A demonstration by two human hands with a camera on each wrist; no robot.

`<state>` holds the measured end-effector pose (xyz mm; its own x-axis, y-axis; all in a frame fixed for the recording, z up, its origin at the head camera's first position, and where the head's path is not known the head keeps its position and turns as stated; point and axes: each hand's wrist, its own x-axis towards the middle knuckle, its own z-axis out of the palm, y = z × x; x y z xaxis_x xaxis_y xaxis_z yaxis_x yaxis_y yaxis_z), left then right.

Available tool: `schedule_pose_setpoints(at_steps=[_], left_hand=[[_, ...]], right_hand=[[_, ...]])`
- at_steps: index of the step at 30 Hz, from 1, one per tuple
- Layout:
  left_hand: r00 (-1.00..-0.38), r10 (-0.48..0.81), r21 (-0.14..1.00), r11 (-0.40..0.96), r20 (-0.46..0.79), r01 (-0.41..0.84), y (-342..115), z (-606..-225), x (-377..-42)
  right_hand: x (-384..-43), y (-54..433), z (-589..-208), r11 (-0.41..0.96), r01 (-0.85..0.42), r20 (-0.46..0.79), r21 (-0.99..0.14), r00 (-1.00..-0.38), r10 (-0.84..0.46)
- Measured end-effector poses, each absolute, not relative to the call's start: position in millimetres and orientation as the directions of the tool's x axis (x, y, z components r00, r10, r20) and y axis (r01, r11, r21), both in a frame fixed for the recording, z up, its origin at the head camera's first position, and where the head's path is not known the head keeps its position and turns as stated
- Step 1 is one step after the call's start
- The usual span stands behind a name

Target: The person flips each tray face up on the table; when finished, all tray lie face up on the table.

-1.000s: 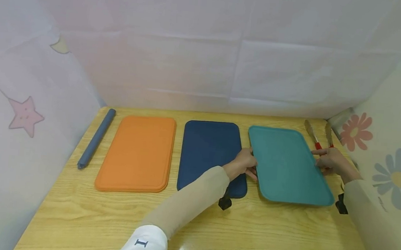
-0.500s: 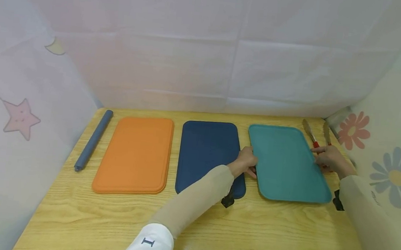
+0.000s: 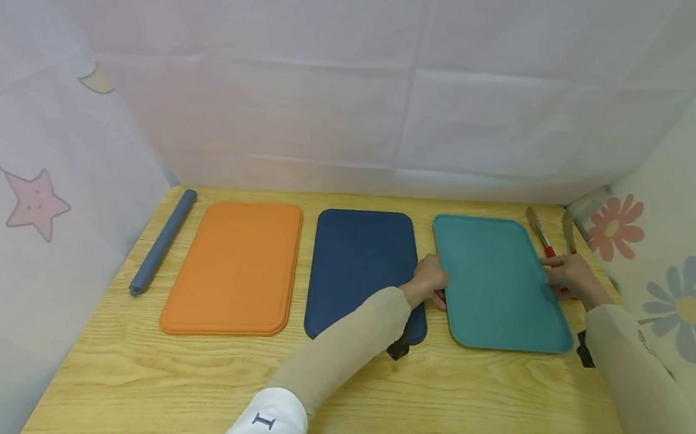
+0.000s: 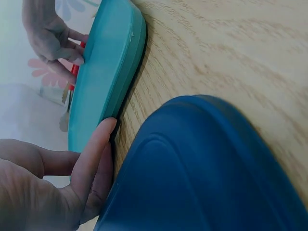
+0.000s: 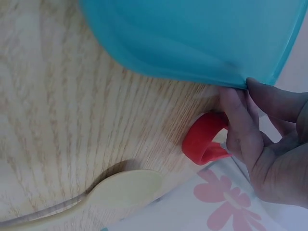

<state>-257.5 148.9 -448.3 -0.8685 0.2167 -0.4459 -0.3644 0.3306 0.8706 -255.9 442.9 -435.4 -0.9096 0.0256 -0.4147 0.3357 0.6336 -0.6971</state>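
A teal tray (image 3: 501, 291) with a low raised rim lies at the right of the table. My left hand (image 3: 430, 275) holds its left side, a digit against the rim and other fingers (image 4: 102, 180) low beside it. On the opposite side my right hand (image 5: 276, 139) pinches the edge, thumb on top of the rim and fingers under it. Just left of the teal tray is a dark blue tray (image 3: 362, 253), partly covered by my left forearm. Tongs (image 3: 538, 228) with red handles lie beside my right hand, their handle ends hidden by it in the head view.
An orange tray (image 3: 235, 265) lies left of the blue one. Farther left is a grey-blue roll (image 3: 163, 244). A pale spoon (image 5: 127, 187) lies near the right edge, by a flowered curtain (image 3: 688, 306). A white cloth (image 3: 335, 90) hangs behind the table.
The teal tray has shifted slightly backward, and its near edge sits a little lower and flatter. Both hands stay at its sides; the other trays have not moved.
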Motion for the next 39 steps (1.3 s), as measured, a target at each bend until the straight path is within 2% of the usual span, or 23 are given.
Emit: schedule_pose_setpoints(at_steps=[7, 12, 15, 17, 20, 22, 24, 28, 35, 39], left_hand=[[-0.868, 0.21, 0.858, 0.373, -0.45, -0.354, 152.8, -451.4, -261.3], [-0.876, 0.201, 0.857, 0.387, -0.438, -0.34, 148.6, -450.9, -258.7], [-0.884, 0.219, 0.868, 0.389, -0.412, -0.308, 143.4, -448.1, -253.0], [-0.894, 0.241, 0.87, 0.422, -0.378, -0.255, 139.6, -445.3, -248.7], [-0.916, 0.275, 0.847, 0.519, -0.291, -0.113, 133.9, -440.0, -244.0], [-0.93, 0.295, 0.815, 0.579, -0.219, -0.008, 129.0, -436.3, -241.7], [-0.94, 0.307, 0.778, 0.624, -0.15, 0.08, 121.7, -431.8, -239.9], [-0.951, 0.303, 0.699, 0.694, -0.067, 0.172, 99.2, -424.5, -238.3], [-0.969, 0.244, 0.633, 0.744, 0.044, 0.216, 46.5, -425.1, -251.4], [-0.975, 0.207, 0.615, 0.76, 0.079, 0.211, 11.1, -432.0, -256.0]], right_hand=[[-255.8, 441.6, -437.0, 0.635, 0.337, -0.405, -0.695, -0.913, 0.041], [-255.8, 435.2, -439.6, 0.669, 0.286, -0.353, -0.686, -0.935, 0.038], [-253.5, 426.8, -438.9, 0.76, 0.235, -0.294, -0.606, -0.954, 0.061], [-251.3, 418.7, -436.0, 0.835, 0.21, -0.242, -0.509, -0.966, 0.095], [-247.7, 403.8, -430.9, 0.909, 0.178, -0.136, -0.376, -0.981, 0.136], [-245.6, 392.5, -427.8, 0.925, 0.156, -0.078, -0.347, -0.987, 0.137], [-245.0, 380.5, -427.6, 0.928, 0.109, -0.018, -0.355, -0.994, 0.11], [-243.3, 353.0, -427.0, 0.91, 0.036, 0.016, -0.413, -0.999, 0.047], [-244.8, 302.6, -426.0, 0.842, -0.025, 0.014, -0.539, -1.0, -0.021], [-245.0, 274.1, -432.5, 0.834, -0.068, 0.036, -0.548, -0.998, -0.057]])
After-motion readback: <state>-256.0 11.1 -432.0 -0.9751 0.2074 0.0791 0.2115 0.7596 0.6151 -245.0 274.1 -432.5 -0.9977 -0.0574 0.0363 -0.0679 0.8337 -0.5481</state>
